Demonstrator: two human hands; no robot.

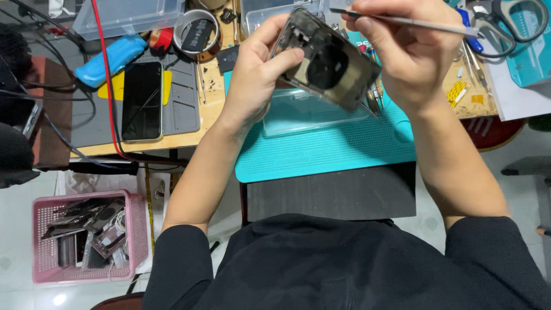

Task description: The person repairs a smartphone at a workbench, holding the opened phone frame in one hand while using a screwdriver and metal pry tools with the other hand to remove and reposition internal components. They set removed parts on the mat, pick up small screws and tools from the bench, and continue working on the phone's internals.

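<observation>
Head view, looking down past my black sleeves, starts at the far left with a pink basket point(138, 229) on the floor, packed with phone parts and cables. Above it, on the tabletop point(211, 100), a blue tool point(109, 57) lies near a red cable point(107, 74) that runs down across a grey mat point(186, 109). A dark phone point(142, 100) lies flat on that mat, screen up, partly over a yellow pad point(117, 86). Just right of it, near the back edge, sits a roll of tape point(197, 33).

My left hand point(252, 74) comes next, lifted above the tabletop, fingers curled and thumb pressed on the left edge of a phone back shell point(327, 60), which I hold tilted in the air over a clear plastic tray point(304, 115). The tray rests on a teal mat point(321, 152) that reaches to the tabletop's front edge. The shell's inner side faces me, with a dark round patch at its middle.

My right hand point(413, 51) grips the shell's right side and pinches a thin metal tool point(413, 22) between thumb and forefinger, the tool lying across the top of the shell and pointing left. Further right, scissors point(505, 23) lie on a teal box point(534, 57).
</observation>
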